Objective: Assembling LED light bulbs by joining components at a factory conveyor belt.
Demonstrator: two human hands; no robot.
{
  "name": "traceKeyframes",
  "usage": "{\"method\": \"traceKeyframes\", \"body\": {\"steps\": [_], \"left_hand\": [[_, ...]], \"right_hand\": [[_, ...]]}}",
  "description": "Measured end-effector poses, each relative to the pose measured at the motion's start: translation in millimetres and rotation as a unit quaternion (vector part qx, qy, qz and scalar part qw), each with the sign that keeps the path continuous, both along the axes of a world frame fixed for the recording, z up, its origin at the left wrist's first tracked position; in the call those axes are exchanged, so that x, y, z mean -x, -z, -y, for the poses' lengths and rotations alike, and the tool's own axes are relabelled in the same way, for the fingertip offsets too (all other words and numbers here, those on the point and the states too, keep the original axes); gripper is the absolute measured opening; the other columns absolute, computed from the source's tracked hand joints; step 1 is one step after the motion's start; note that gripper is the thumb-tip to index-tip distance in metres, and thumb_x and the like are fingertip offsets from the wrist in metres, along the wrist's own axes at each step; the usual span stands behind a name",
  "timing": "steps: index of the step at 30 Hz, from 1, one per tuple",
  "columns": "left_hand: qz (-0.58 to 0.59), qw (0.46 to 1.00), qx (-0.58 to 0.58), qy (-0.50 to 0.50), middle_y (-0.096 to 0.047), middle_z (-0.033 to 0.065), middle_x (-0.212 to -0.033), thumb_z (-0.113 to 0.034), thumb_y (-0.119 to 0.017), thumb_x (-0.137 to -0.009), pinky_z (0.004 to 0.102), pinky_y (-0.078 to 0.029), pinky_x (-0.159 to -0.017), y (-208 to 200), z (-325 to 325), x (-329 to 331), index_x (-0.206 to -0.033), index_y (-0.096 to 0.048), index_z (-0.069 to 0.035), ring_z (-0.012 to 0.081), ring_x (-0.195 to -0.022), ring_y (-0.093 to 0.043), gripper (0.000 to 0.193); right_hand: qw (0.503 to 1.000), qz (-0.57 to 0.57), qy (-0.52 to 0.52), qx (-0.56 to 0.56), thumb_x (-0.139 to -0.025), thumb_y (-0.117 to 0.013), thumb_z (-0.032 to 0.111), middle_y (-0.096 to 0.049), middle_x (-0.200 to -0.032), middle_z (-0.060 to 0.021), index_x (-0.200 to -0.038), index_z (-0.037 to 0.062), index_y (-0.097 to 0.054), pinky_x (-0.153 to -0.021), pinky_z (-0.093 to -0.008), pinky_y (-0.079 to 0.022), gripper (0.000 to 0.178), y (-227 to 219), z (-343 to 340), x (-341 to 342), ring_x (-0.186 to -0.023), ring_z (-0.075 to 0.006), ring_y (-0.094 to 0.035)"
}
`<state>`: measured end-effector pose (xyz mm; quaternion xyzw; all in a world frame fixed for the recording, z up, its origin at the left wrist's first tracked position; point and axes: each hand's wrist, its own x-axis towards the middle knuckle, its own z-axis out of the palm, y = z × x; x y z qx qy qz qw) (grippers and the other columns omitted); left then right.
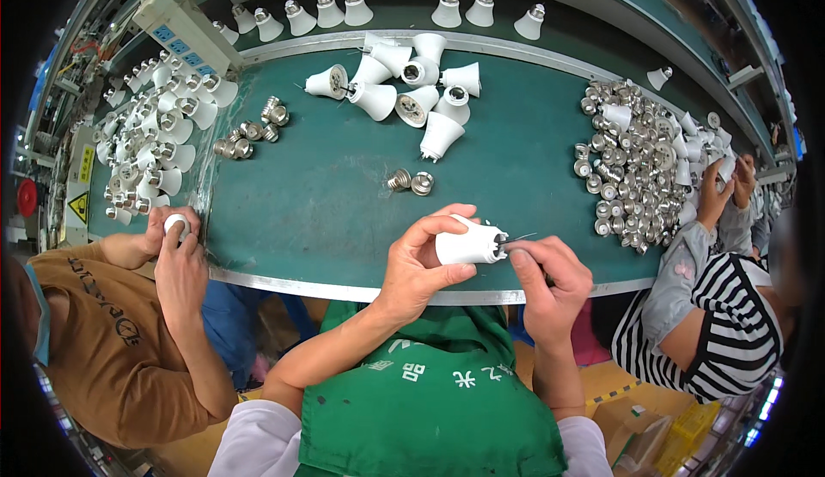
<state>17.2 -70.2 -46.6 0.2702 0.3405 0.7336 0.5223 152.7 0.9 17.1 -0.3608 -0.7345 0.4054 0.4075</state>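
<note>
The left hand (414, 264) is curled around a white plastic cone-shaped bulb housing (468, 245), with the thumb under it and the fingers on top. The right hand (550, 284) pinches thin wires (518, 239) at its open end, fingers pressed together. The housing lies sideways above the near edge of the green table (326, 210), by two small silver metal screw caps (411, 182)

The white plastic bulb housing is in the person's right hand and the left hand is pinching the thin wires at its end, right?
Not quite: the hands are swapped. In the head view, the left hand grips the white plastic bulb housing, and the right hand pinches the thin wires sticking out of its end. The rest is right.
</note>
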Motion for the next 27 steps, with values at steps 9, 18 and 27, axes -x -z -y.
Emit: {"method": "traceKeyframes", "body": {"steps": [9,18,27], "left_hand": [[-0.132,0.990,-0.020,-0.044,-0.042,0.0143,-0.125,0.010,-0.068,-0.064,0.0356,-0.044,-0.090,2.5,6.9,0.1,-0.099,-0.056,-0.007,0.0241,-0.111,-0.048,0.040],[-0.166,0.975,0.045,-0.138,-0.041,0.0144,-0.125,0.010,-0.065,-0.067,0.0347,-0.044,-0.089,6.5,9.3,-24.1,-0.102,-0.055,-0.001,0.0222,-0.109,-0.049,0.039],[-0.016,0.998,0.046,-0.037,-0.040,0.0151,-0.129,-0.007,-0.065,-0.077,0.0361,-0.037,-0.095,6.1,16.7,-11.7,-0.119,-0.047,-0.002,0.0212,-0.113,-0.045,0.046]], "right_hand": [[0.938,-0.097,-0.089,0.321,-0.080,-0.061,0.008,-0.050,-0.058,-0.0011,-0.080,-0.0032,-0.066,-0.043,-0.0205,-0.026,0.012,11.4,-6.6,-5.9,-0.049,-0.0050,-0.038],[0.963,-0.109,-0.015,0.248,-0.077,-0.065,0.005,-0.053,-0.061,0.0000,-0.078,-0.0028,-0.064,-0.044,-0.0193,-0.029,0.008,35.0,9.7,7.8,-0.051,-0.0043,-0.041],[0.943,-0.126,-0.013,0.307,-0.082,-0.061,0.010,-0.050,-0.059,0.0009,-0.077,-0.0036,-0.060,-0.045,-0.0199,-0.030,0.014,34.7,1.0,-1.9,-0.053,-0.0048,-0.042]]}}
